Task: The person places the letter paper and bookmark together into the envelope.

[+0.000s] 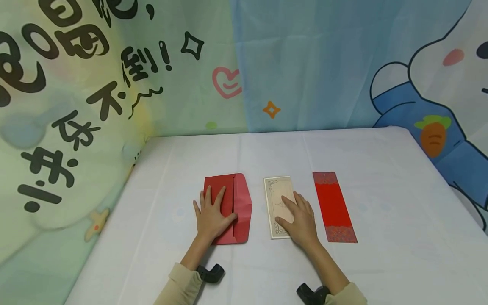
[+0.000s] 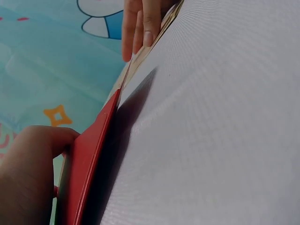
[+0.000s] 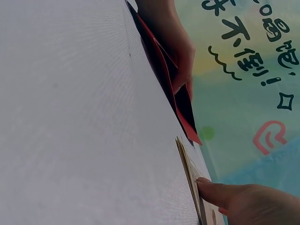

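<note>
My left hand (image 1: 213,218) lies spread over a red paper envelope (image 1: 219,182), fingers straight on its front. Its thumb reaches to the mouth, beside the unfolded flap (image 1: 242,207). In the right wrist view the envelope (image 3: 161,58) gapes, with the left thumb at the gap. My right hand (image 1: 301,218) rests on a cream card (image 1: 272,203) with an ornamental border, thumb and index finger apart on its face. Seen edge-on in the right wrist view, the card (image 3: 187,171) has several layers. The undersides of both hands are partly hidden.
Right of the card lies a long red paper strip (image 1: 335,207) with patterned ends. All rest on a white-covered table (image 1: 190,156). A printed cloth backdrop (image 1: 305,63) hangs behind and along the left side. Black wrist devices (image 1: 211,273) sit at both cuffs.
</note>
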Available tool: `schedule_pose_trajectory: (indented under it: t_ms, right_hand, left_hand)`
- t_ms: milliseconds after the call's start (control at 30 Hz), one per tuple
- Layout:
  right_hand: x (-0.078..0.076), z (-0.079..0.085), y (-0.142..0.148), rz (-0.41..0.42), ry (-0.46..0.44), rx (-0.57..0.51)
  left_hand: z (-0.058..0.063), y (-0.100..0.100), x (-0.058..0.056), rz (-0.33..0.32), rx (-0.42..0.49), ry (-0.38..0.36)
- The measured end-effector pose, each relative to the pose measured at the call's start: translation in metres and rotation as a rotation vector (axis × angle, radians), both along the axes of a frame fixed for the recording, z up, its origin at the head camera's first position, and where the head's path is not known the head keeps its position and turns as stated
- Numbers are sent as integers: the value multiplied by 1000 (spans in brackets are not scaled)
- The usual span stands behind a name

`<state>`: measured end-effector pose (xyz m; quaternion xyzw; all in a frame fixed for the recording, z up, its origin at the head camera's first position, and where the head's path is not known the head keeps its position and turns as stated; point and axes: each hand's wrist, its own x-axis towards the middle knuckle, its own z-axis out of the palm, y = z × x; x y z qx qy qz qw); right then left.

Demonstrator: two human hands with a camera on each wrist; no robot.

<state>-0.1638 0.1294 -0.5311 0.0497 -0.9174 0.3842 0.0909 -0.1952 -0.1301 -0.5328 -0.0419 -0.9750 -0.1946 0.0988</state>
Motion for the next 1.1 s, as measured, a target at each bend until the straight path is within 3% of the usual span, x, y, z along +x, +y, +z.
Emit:
schedule_pose_trajectory:
  t_ms: [367,567,733,867,1100]
  right_hand:
    - [-1,0,-1,5,55,6]
    - [-3,0,-1,-26,46,-114]
    - [-2,2,0,-70,-1,-192]
    - [-1,5,-1,-97,-61,-197]
    - [-2,7,0,-107,-77,-173]
  left_hand:
    - [2,0,0,3,-3,-12]
    - [1,-1,0,0,-7,-13]
    - [-1,-1,0,-2,-9,-10]
    - [-2,-1,1,-2,-4,-11]
    - [-2,-1,0,0,-12,-12]
